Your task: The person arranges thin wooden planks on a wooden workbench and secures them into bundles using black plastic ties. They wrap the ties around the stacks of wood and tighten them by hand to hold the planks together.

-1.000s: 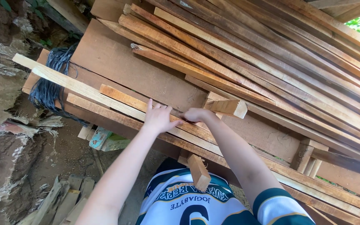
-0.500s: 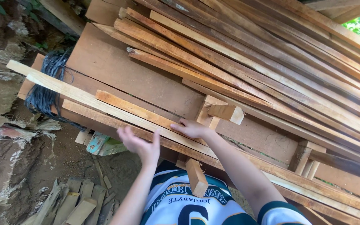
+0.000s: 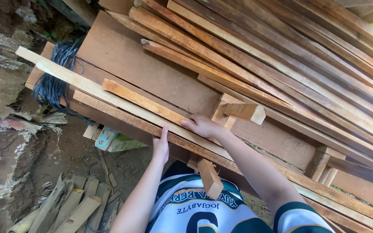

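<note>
Long wooden slats lie in a sloping stack across a wide brown board [image 3: 143,69]. My right hand [image 3: 204,126] is closed over the near end of a short orange-brown slat [image 3: 143,101], which lies on a long pale slat [image 3: 70,77]. My left hand [image 3: 161,146] reaches up from below and grips the lower edge of a reddish slat [image 3: 121,117] just under it, one finger pointing up against the wood. The two hands are close together.
A small wood block [image 3: 246,111] sticks out just right of my right hand, and another offcut [image 3: 209,177] hangs below the stack. A bundle of dark cord [image 3: 55,82] hangs at the left end. Scrap wood pieces [image 3: 76,207] lie on the dirt ground.
My left hand came off the slats, dropped down, then rose again to grip the stack's lower edge. My right hand stayed at the short slat's end.
</note>
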